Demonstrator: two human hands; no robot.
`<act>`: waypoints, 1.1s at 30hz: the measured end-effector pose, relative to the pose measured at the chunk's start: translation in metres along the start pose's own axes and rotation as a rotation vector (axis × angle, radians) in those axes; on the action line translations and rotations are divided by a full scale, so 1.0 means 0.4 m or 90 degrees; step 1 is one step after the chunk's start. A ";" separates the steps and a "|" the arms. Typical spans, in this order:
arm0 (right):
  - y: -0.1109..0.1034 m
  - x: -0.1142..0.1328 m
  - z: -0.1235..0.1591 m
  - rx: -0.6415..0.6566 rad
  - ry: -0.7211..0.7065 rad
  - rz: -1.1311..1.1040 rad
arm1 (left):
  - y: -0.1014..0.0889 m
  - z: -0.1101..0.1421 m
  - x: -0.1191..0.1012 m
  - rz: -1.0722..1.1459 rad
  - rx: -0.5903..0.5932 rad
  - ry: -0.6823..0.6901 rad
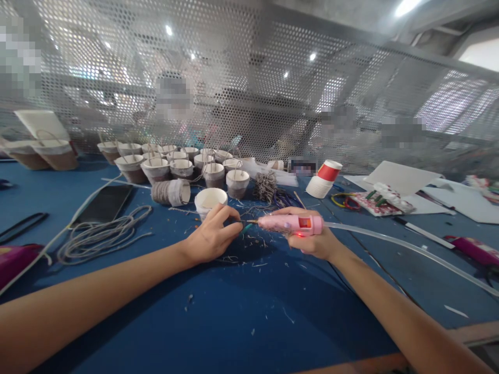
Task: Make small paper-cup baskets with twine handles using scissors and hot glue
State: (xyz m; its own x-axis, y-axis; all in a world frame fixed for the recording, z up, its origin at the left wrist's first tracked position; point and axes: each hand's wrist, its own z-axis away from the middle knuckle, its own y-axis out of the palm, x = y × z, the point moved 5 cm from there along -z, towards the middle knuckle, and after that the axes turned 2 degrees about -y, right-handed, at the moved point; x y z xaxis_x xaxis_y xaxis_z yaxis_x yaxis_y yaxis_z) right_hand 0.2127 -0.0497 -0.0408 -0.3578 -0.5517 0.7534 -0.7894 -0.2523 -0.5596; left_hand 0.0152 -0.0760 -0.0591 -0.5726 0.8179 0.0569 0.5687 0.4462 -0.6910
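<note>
My right hand (312,241) is wrapped round a pink hot glue gun (286,224), its red light lit and its nozzle pointing left. A long clear glue stick (374,236) runs out of its back. Close to the nozzle, my left hand (214,234) is closed in a pinch; a thin dark bit shows at the fingertips, too small to name. Just behind the left hand stands a white paper cup (211,200), partly covered by the fingers. Beside it, a cord-wrapped cup (170,192) lies on its side.
Several handled cups (181,169) stand behind, with a bundle of twine pieces (265,186) beside them. Stacked paper cups (324,178) lean at right. A phone (104,202) and coiled grey cord (103,239) lie left. Scraps litter the blue table (234,322); a perforated metal screen (241,104) rises behind.
</note>
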 end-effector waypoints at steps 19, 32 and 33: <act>0.001 -0.006 -0.002 0.002 -0.008 0.019 | -0.001 -0.001 -0.001 0.008 0.012 -0.002; 0.001 -0.005 -0.003 0.014 -0.014 0.026 | 0.002 0.003 0.001 0.004 0.011 -0.002; 0.001 -0.003 -0.004 0.016 -0.016 0.025 | 0.001 0.002 0.001 0.003 0.010 -0.003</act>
State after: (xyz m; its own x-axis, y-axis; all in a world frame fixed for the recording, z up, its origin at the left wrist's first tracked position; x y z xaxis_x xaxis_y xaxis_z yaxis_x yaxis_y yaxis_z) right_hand 0.2120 -0.0478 -0.0414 -0.3761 -0.5809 0.7219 -0.7617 -0.2499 -0.5979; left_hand 0.0147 -0.0760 -0.0599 -0.5722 0.8186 0.0506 0.5620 0.4363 -0.7027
